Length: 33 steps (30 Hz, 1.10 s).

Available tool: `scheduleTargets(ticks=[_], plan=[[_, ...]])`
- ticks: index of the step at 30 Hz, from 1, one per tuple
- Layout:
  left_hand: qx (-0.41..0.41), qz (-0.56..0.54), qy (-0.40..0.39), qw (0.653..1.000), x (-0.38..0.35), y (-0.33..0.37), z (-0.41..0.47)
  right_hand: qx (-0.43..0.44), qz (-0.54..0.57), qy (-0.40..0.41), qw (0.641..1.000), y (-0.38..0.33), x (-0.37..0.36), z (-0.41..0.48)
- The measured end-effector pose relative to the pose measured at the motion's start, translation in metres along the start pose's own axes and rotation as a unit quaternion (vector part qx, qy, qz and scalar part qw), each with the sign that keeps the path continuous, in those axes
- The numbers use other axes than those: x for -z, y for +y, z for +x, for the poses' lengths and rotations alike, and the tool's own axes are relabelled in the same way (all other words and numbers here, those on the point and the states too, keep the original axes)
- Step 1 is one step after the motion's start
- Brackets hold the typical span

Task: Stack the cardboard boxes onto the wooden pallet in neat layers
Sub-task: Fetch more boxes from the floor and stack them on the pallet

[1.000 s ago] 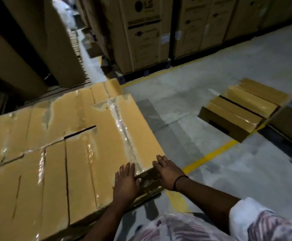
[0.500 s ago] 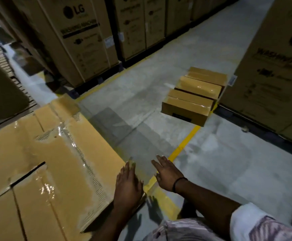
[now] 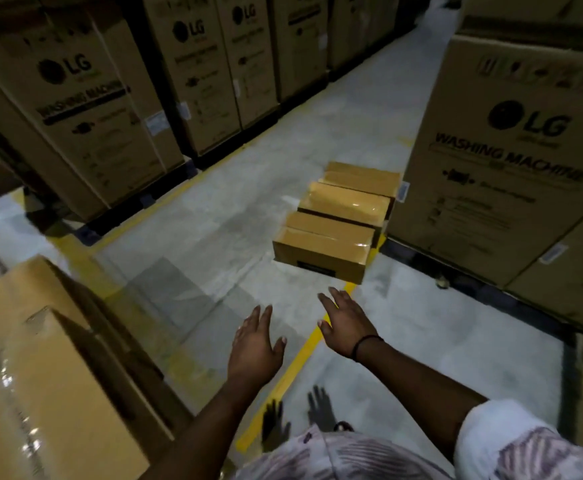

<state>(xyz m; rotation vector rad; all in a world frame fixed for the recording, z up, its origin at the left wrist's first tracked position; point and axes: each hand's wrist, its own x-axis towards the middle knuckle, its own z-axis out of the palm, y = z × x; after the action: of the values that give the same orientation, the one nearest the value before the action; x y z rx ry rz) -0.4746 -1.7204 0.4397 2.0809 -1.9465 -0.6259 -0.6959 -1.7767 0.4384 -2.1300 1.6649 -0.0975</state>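
Grey concrete floor [image 3: 214, 209], worn and patchy, yellow painted floor line [image 3: 292, 374] running near centre to far right, row of tall LG washing machine cartons [image 3: 85, 109] along far left, single LG washing machine carton [image 3: 512, 161] at right, white barcode label [image 3: 403, 192] on its left corner.

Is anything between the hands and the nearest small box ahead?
Nothing visible. Only bare floor with a yellow line lies between the left hand, right hand and the nearest small box.

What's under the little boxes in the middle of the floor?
The small boxes sit on the grey floor. A yellow line runs up and slips beneath them. The part of it underneath is hidden.
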Motion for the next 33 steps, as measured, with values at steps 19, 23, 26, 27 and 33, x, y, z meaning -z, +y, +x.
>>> scheduleTargets(ticks=[19, 23, 26, 27, 33], plan=[[0.046, -0.061, -0.07, 0.995, -0.041, 0.041, 0.247, -0.139, 0.049, -0.034, 0.988, 0.15, 0.046, 0.183], [0.069, -0.094, -0.09, 0.989, -0.054, 0.042, 0.328, -0.144, 0.019, -0.049, 0.988, 0.182, 0.076, 0.265], [0.1, -0.12, -0.102, 0.982, -0.05, 0.042, 0.379, -0.16, 0.011, -0.049, 0.986, 0.198, 0.103, 0.325], [0.097, -0.128, -0.101, 0.982, -0.049, 0.042, 0.394, -0.16, 0.009, -0.044, 0.986, 0.202, 0.11, 0.345], [0.14, -0.137, -0.118, 0.973, -0.039, 0.03, 0.473, -0.169, 0.044, -0.072, 0.982, 0.197, 0.126, 0.432]])
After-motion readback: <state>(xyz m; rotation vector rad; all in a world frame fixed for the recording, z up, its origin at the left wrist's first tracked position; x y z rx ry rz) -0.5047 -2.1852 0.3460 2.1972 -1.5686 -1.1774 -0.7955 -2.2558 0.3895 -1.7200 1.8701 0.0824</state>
